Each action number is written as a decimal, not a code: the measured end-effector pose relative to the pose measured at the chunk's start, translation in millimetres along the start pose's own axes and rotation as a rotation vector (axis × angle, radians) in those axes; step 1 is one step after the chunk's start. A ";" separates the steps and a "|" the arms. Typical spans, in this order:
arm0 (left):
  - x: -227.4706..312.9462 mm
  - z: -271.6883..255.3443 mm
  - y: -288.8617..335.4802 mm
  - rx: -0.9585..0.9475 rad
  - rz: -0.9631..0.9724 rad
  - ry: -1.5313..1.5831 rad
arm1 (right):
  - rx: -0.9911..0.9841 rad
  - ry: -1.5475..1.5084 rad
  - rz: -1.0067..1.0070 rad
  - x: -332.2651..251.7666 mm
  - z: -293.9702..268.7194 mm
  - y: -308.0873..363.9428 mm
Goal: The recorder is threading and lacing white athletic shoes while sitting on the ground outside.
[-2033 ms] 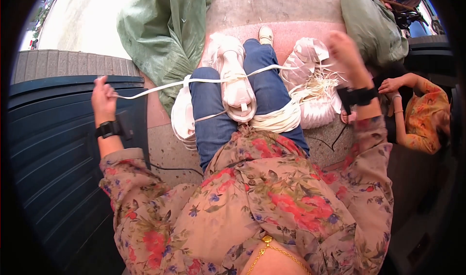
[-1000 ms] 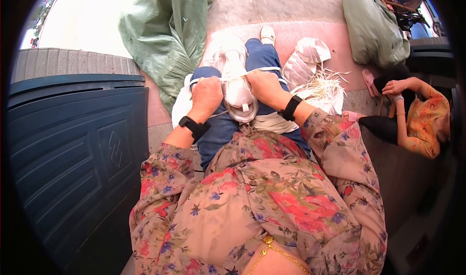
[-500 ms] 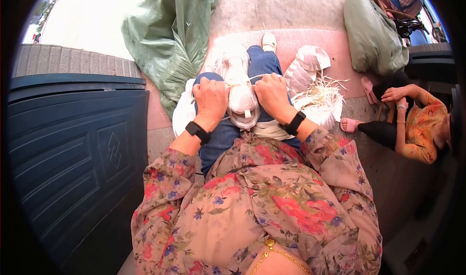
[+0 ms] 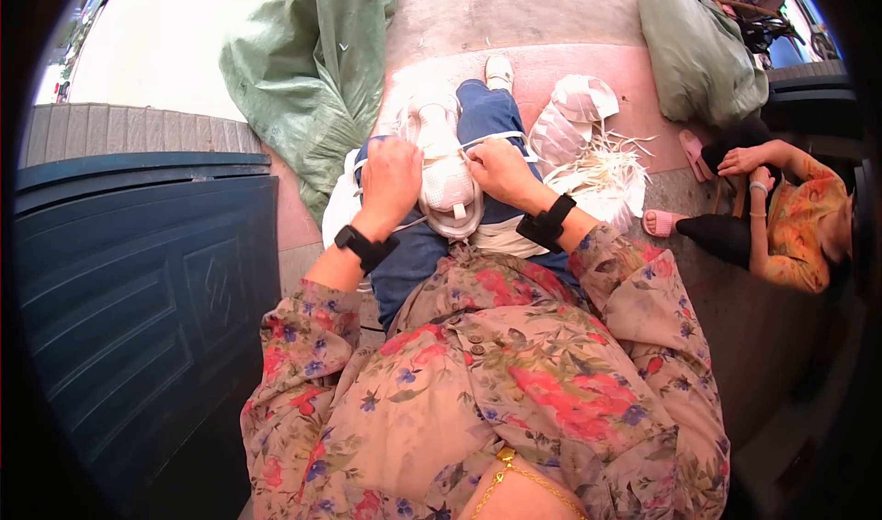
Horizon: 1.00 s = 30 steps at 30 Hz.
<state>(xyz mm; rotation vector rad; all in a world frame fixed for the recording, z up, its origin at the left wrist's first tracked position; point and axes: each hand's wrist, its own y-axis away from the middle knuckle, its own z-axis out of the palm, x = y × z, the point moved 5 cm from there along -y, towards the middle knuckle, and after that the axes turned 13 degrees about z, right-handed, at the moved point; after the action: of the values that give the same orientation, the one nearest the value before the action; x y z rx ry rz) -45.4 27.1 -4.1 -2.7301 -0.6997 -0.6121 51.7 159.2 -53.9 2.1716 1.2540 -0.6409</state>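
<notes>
A white sneaker (image 4: pixel 450 186) lies across my thighs, its heel toward me and its toe pointing away. My left hand (image 4: pixel 392 178) is closed at its left side, with a pale shoelace showing by the fingers. At the lace opening, my right hand (image 4: pixel 502 168) pinches a shoelace beside the shoe's collar. A flat white shoelace (image 4: pixel 501 138) stretches past the right hand over my jeans. The fingertips of both hands are partly hidden.
A heap of loose cream laces (image 4: pixel 614 162) lies on white material at the right, near more white shoes (image 4: pixel 581 99). A seated person (image 4: pixel 797 212) is farther right. Green sacks (image 4: pixel 312 70) stand ahead; a dark blue panelled door (image 4: pixel 147 290) is at left.
The view has shifted slightly. My right hand has moved in closer to the sneaker, and more lace now shows beyond it. My left hand stays at the shoe's left side.
</notes>
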 end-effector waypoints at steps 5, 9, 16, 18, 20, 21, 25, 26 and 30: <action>2.5 37.4 -52.7 -0.484 0.032 0.156 | 0.162 -0.202 -0.005 -8.8 0.9 11.1; 12.3 48.0 -63.0 -0.651 0.085 0.031 | 0.184 -0.252 0.024 -11.3 -1.1 17.8; -2.0 43.1 -58.4 -0.275 0.257 0.115 | 0.158 0.307 -0.334 -25.1 9.1 9.8; -20.3 29.8 -55.9 -0.288 0.109 0.138 | 0.161 0.386 -0.368 -34.5 7.0 11.9; -19.5 31.7 -63.6 -0.322 0.073 0.279 | 0.188 0.470 -0.351 -41.8 -4.5 10.7; -21.1 28.1 -69.5 -0.340 0.025 0.412 | 0.206 0.426 -0.363 -38.6 -12.2 8.3; -23.1 37.2 -78.2 -0.304 -0.178 0.926 | 0.362 -0.017 -0.429 -51.2 -45.0 14.2; -18.0 39.4 -82.3 -0.328 -0.175 0.926 | 0.433 -0.079 -0.494 -65.6 -66.4 13.2; 6.3 51.8 -78.7 -0.482 -0.063 0.698 | 0.872 0.288 -0.707 -141.5 -209.7 28.0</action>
<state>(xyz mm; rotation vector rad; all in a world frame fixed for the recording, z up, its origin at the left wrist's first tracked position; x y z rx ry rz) -63.0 114.4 -35.7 -2.5798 -0.4965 -1.8218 39.6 198.5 197.2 2.4967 2.2495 -1.4008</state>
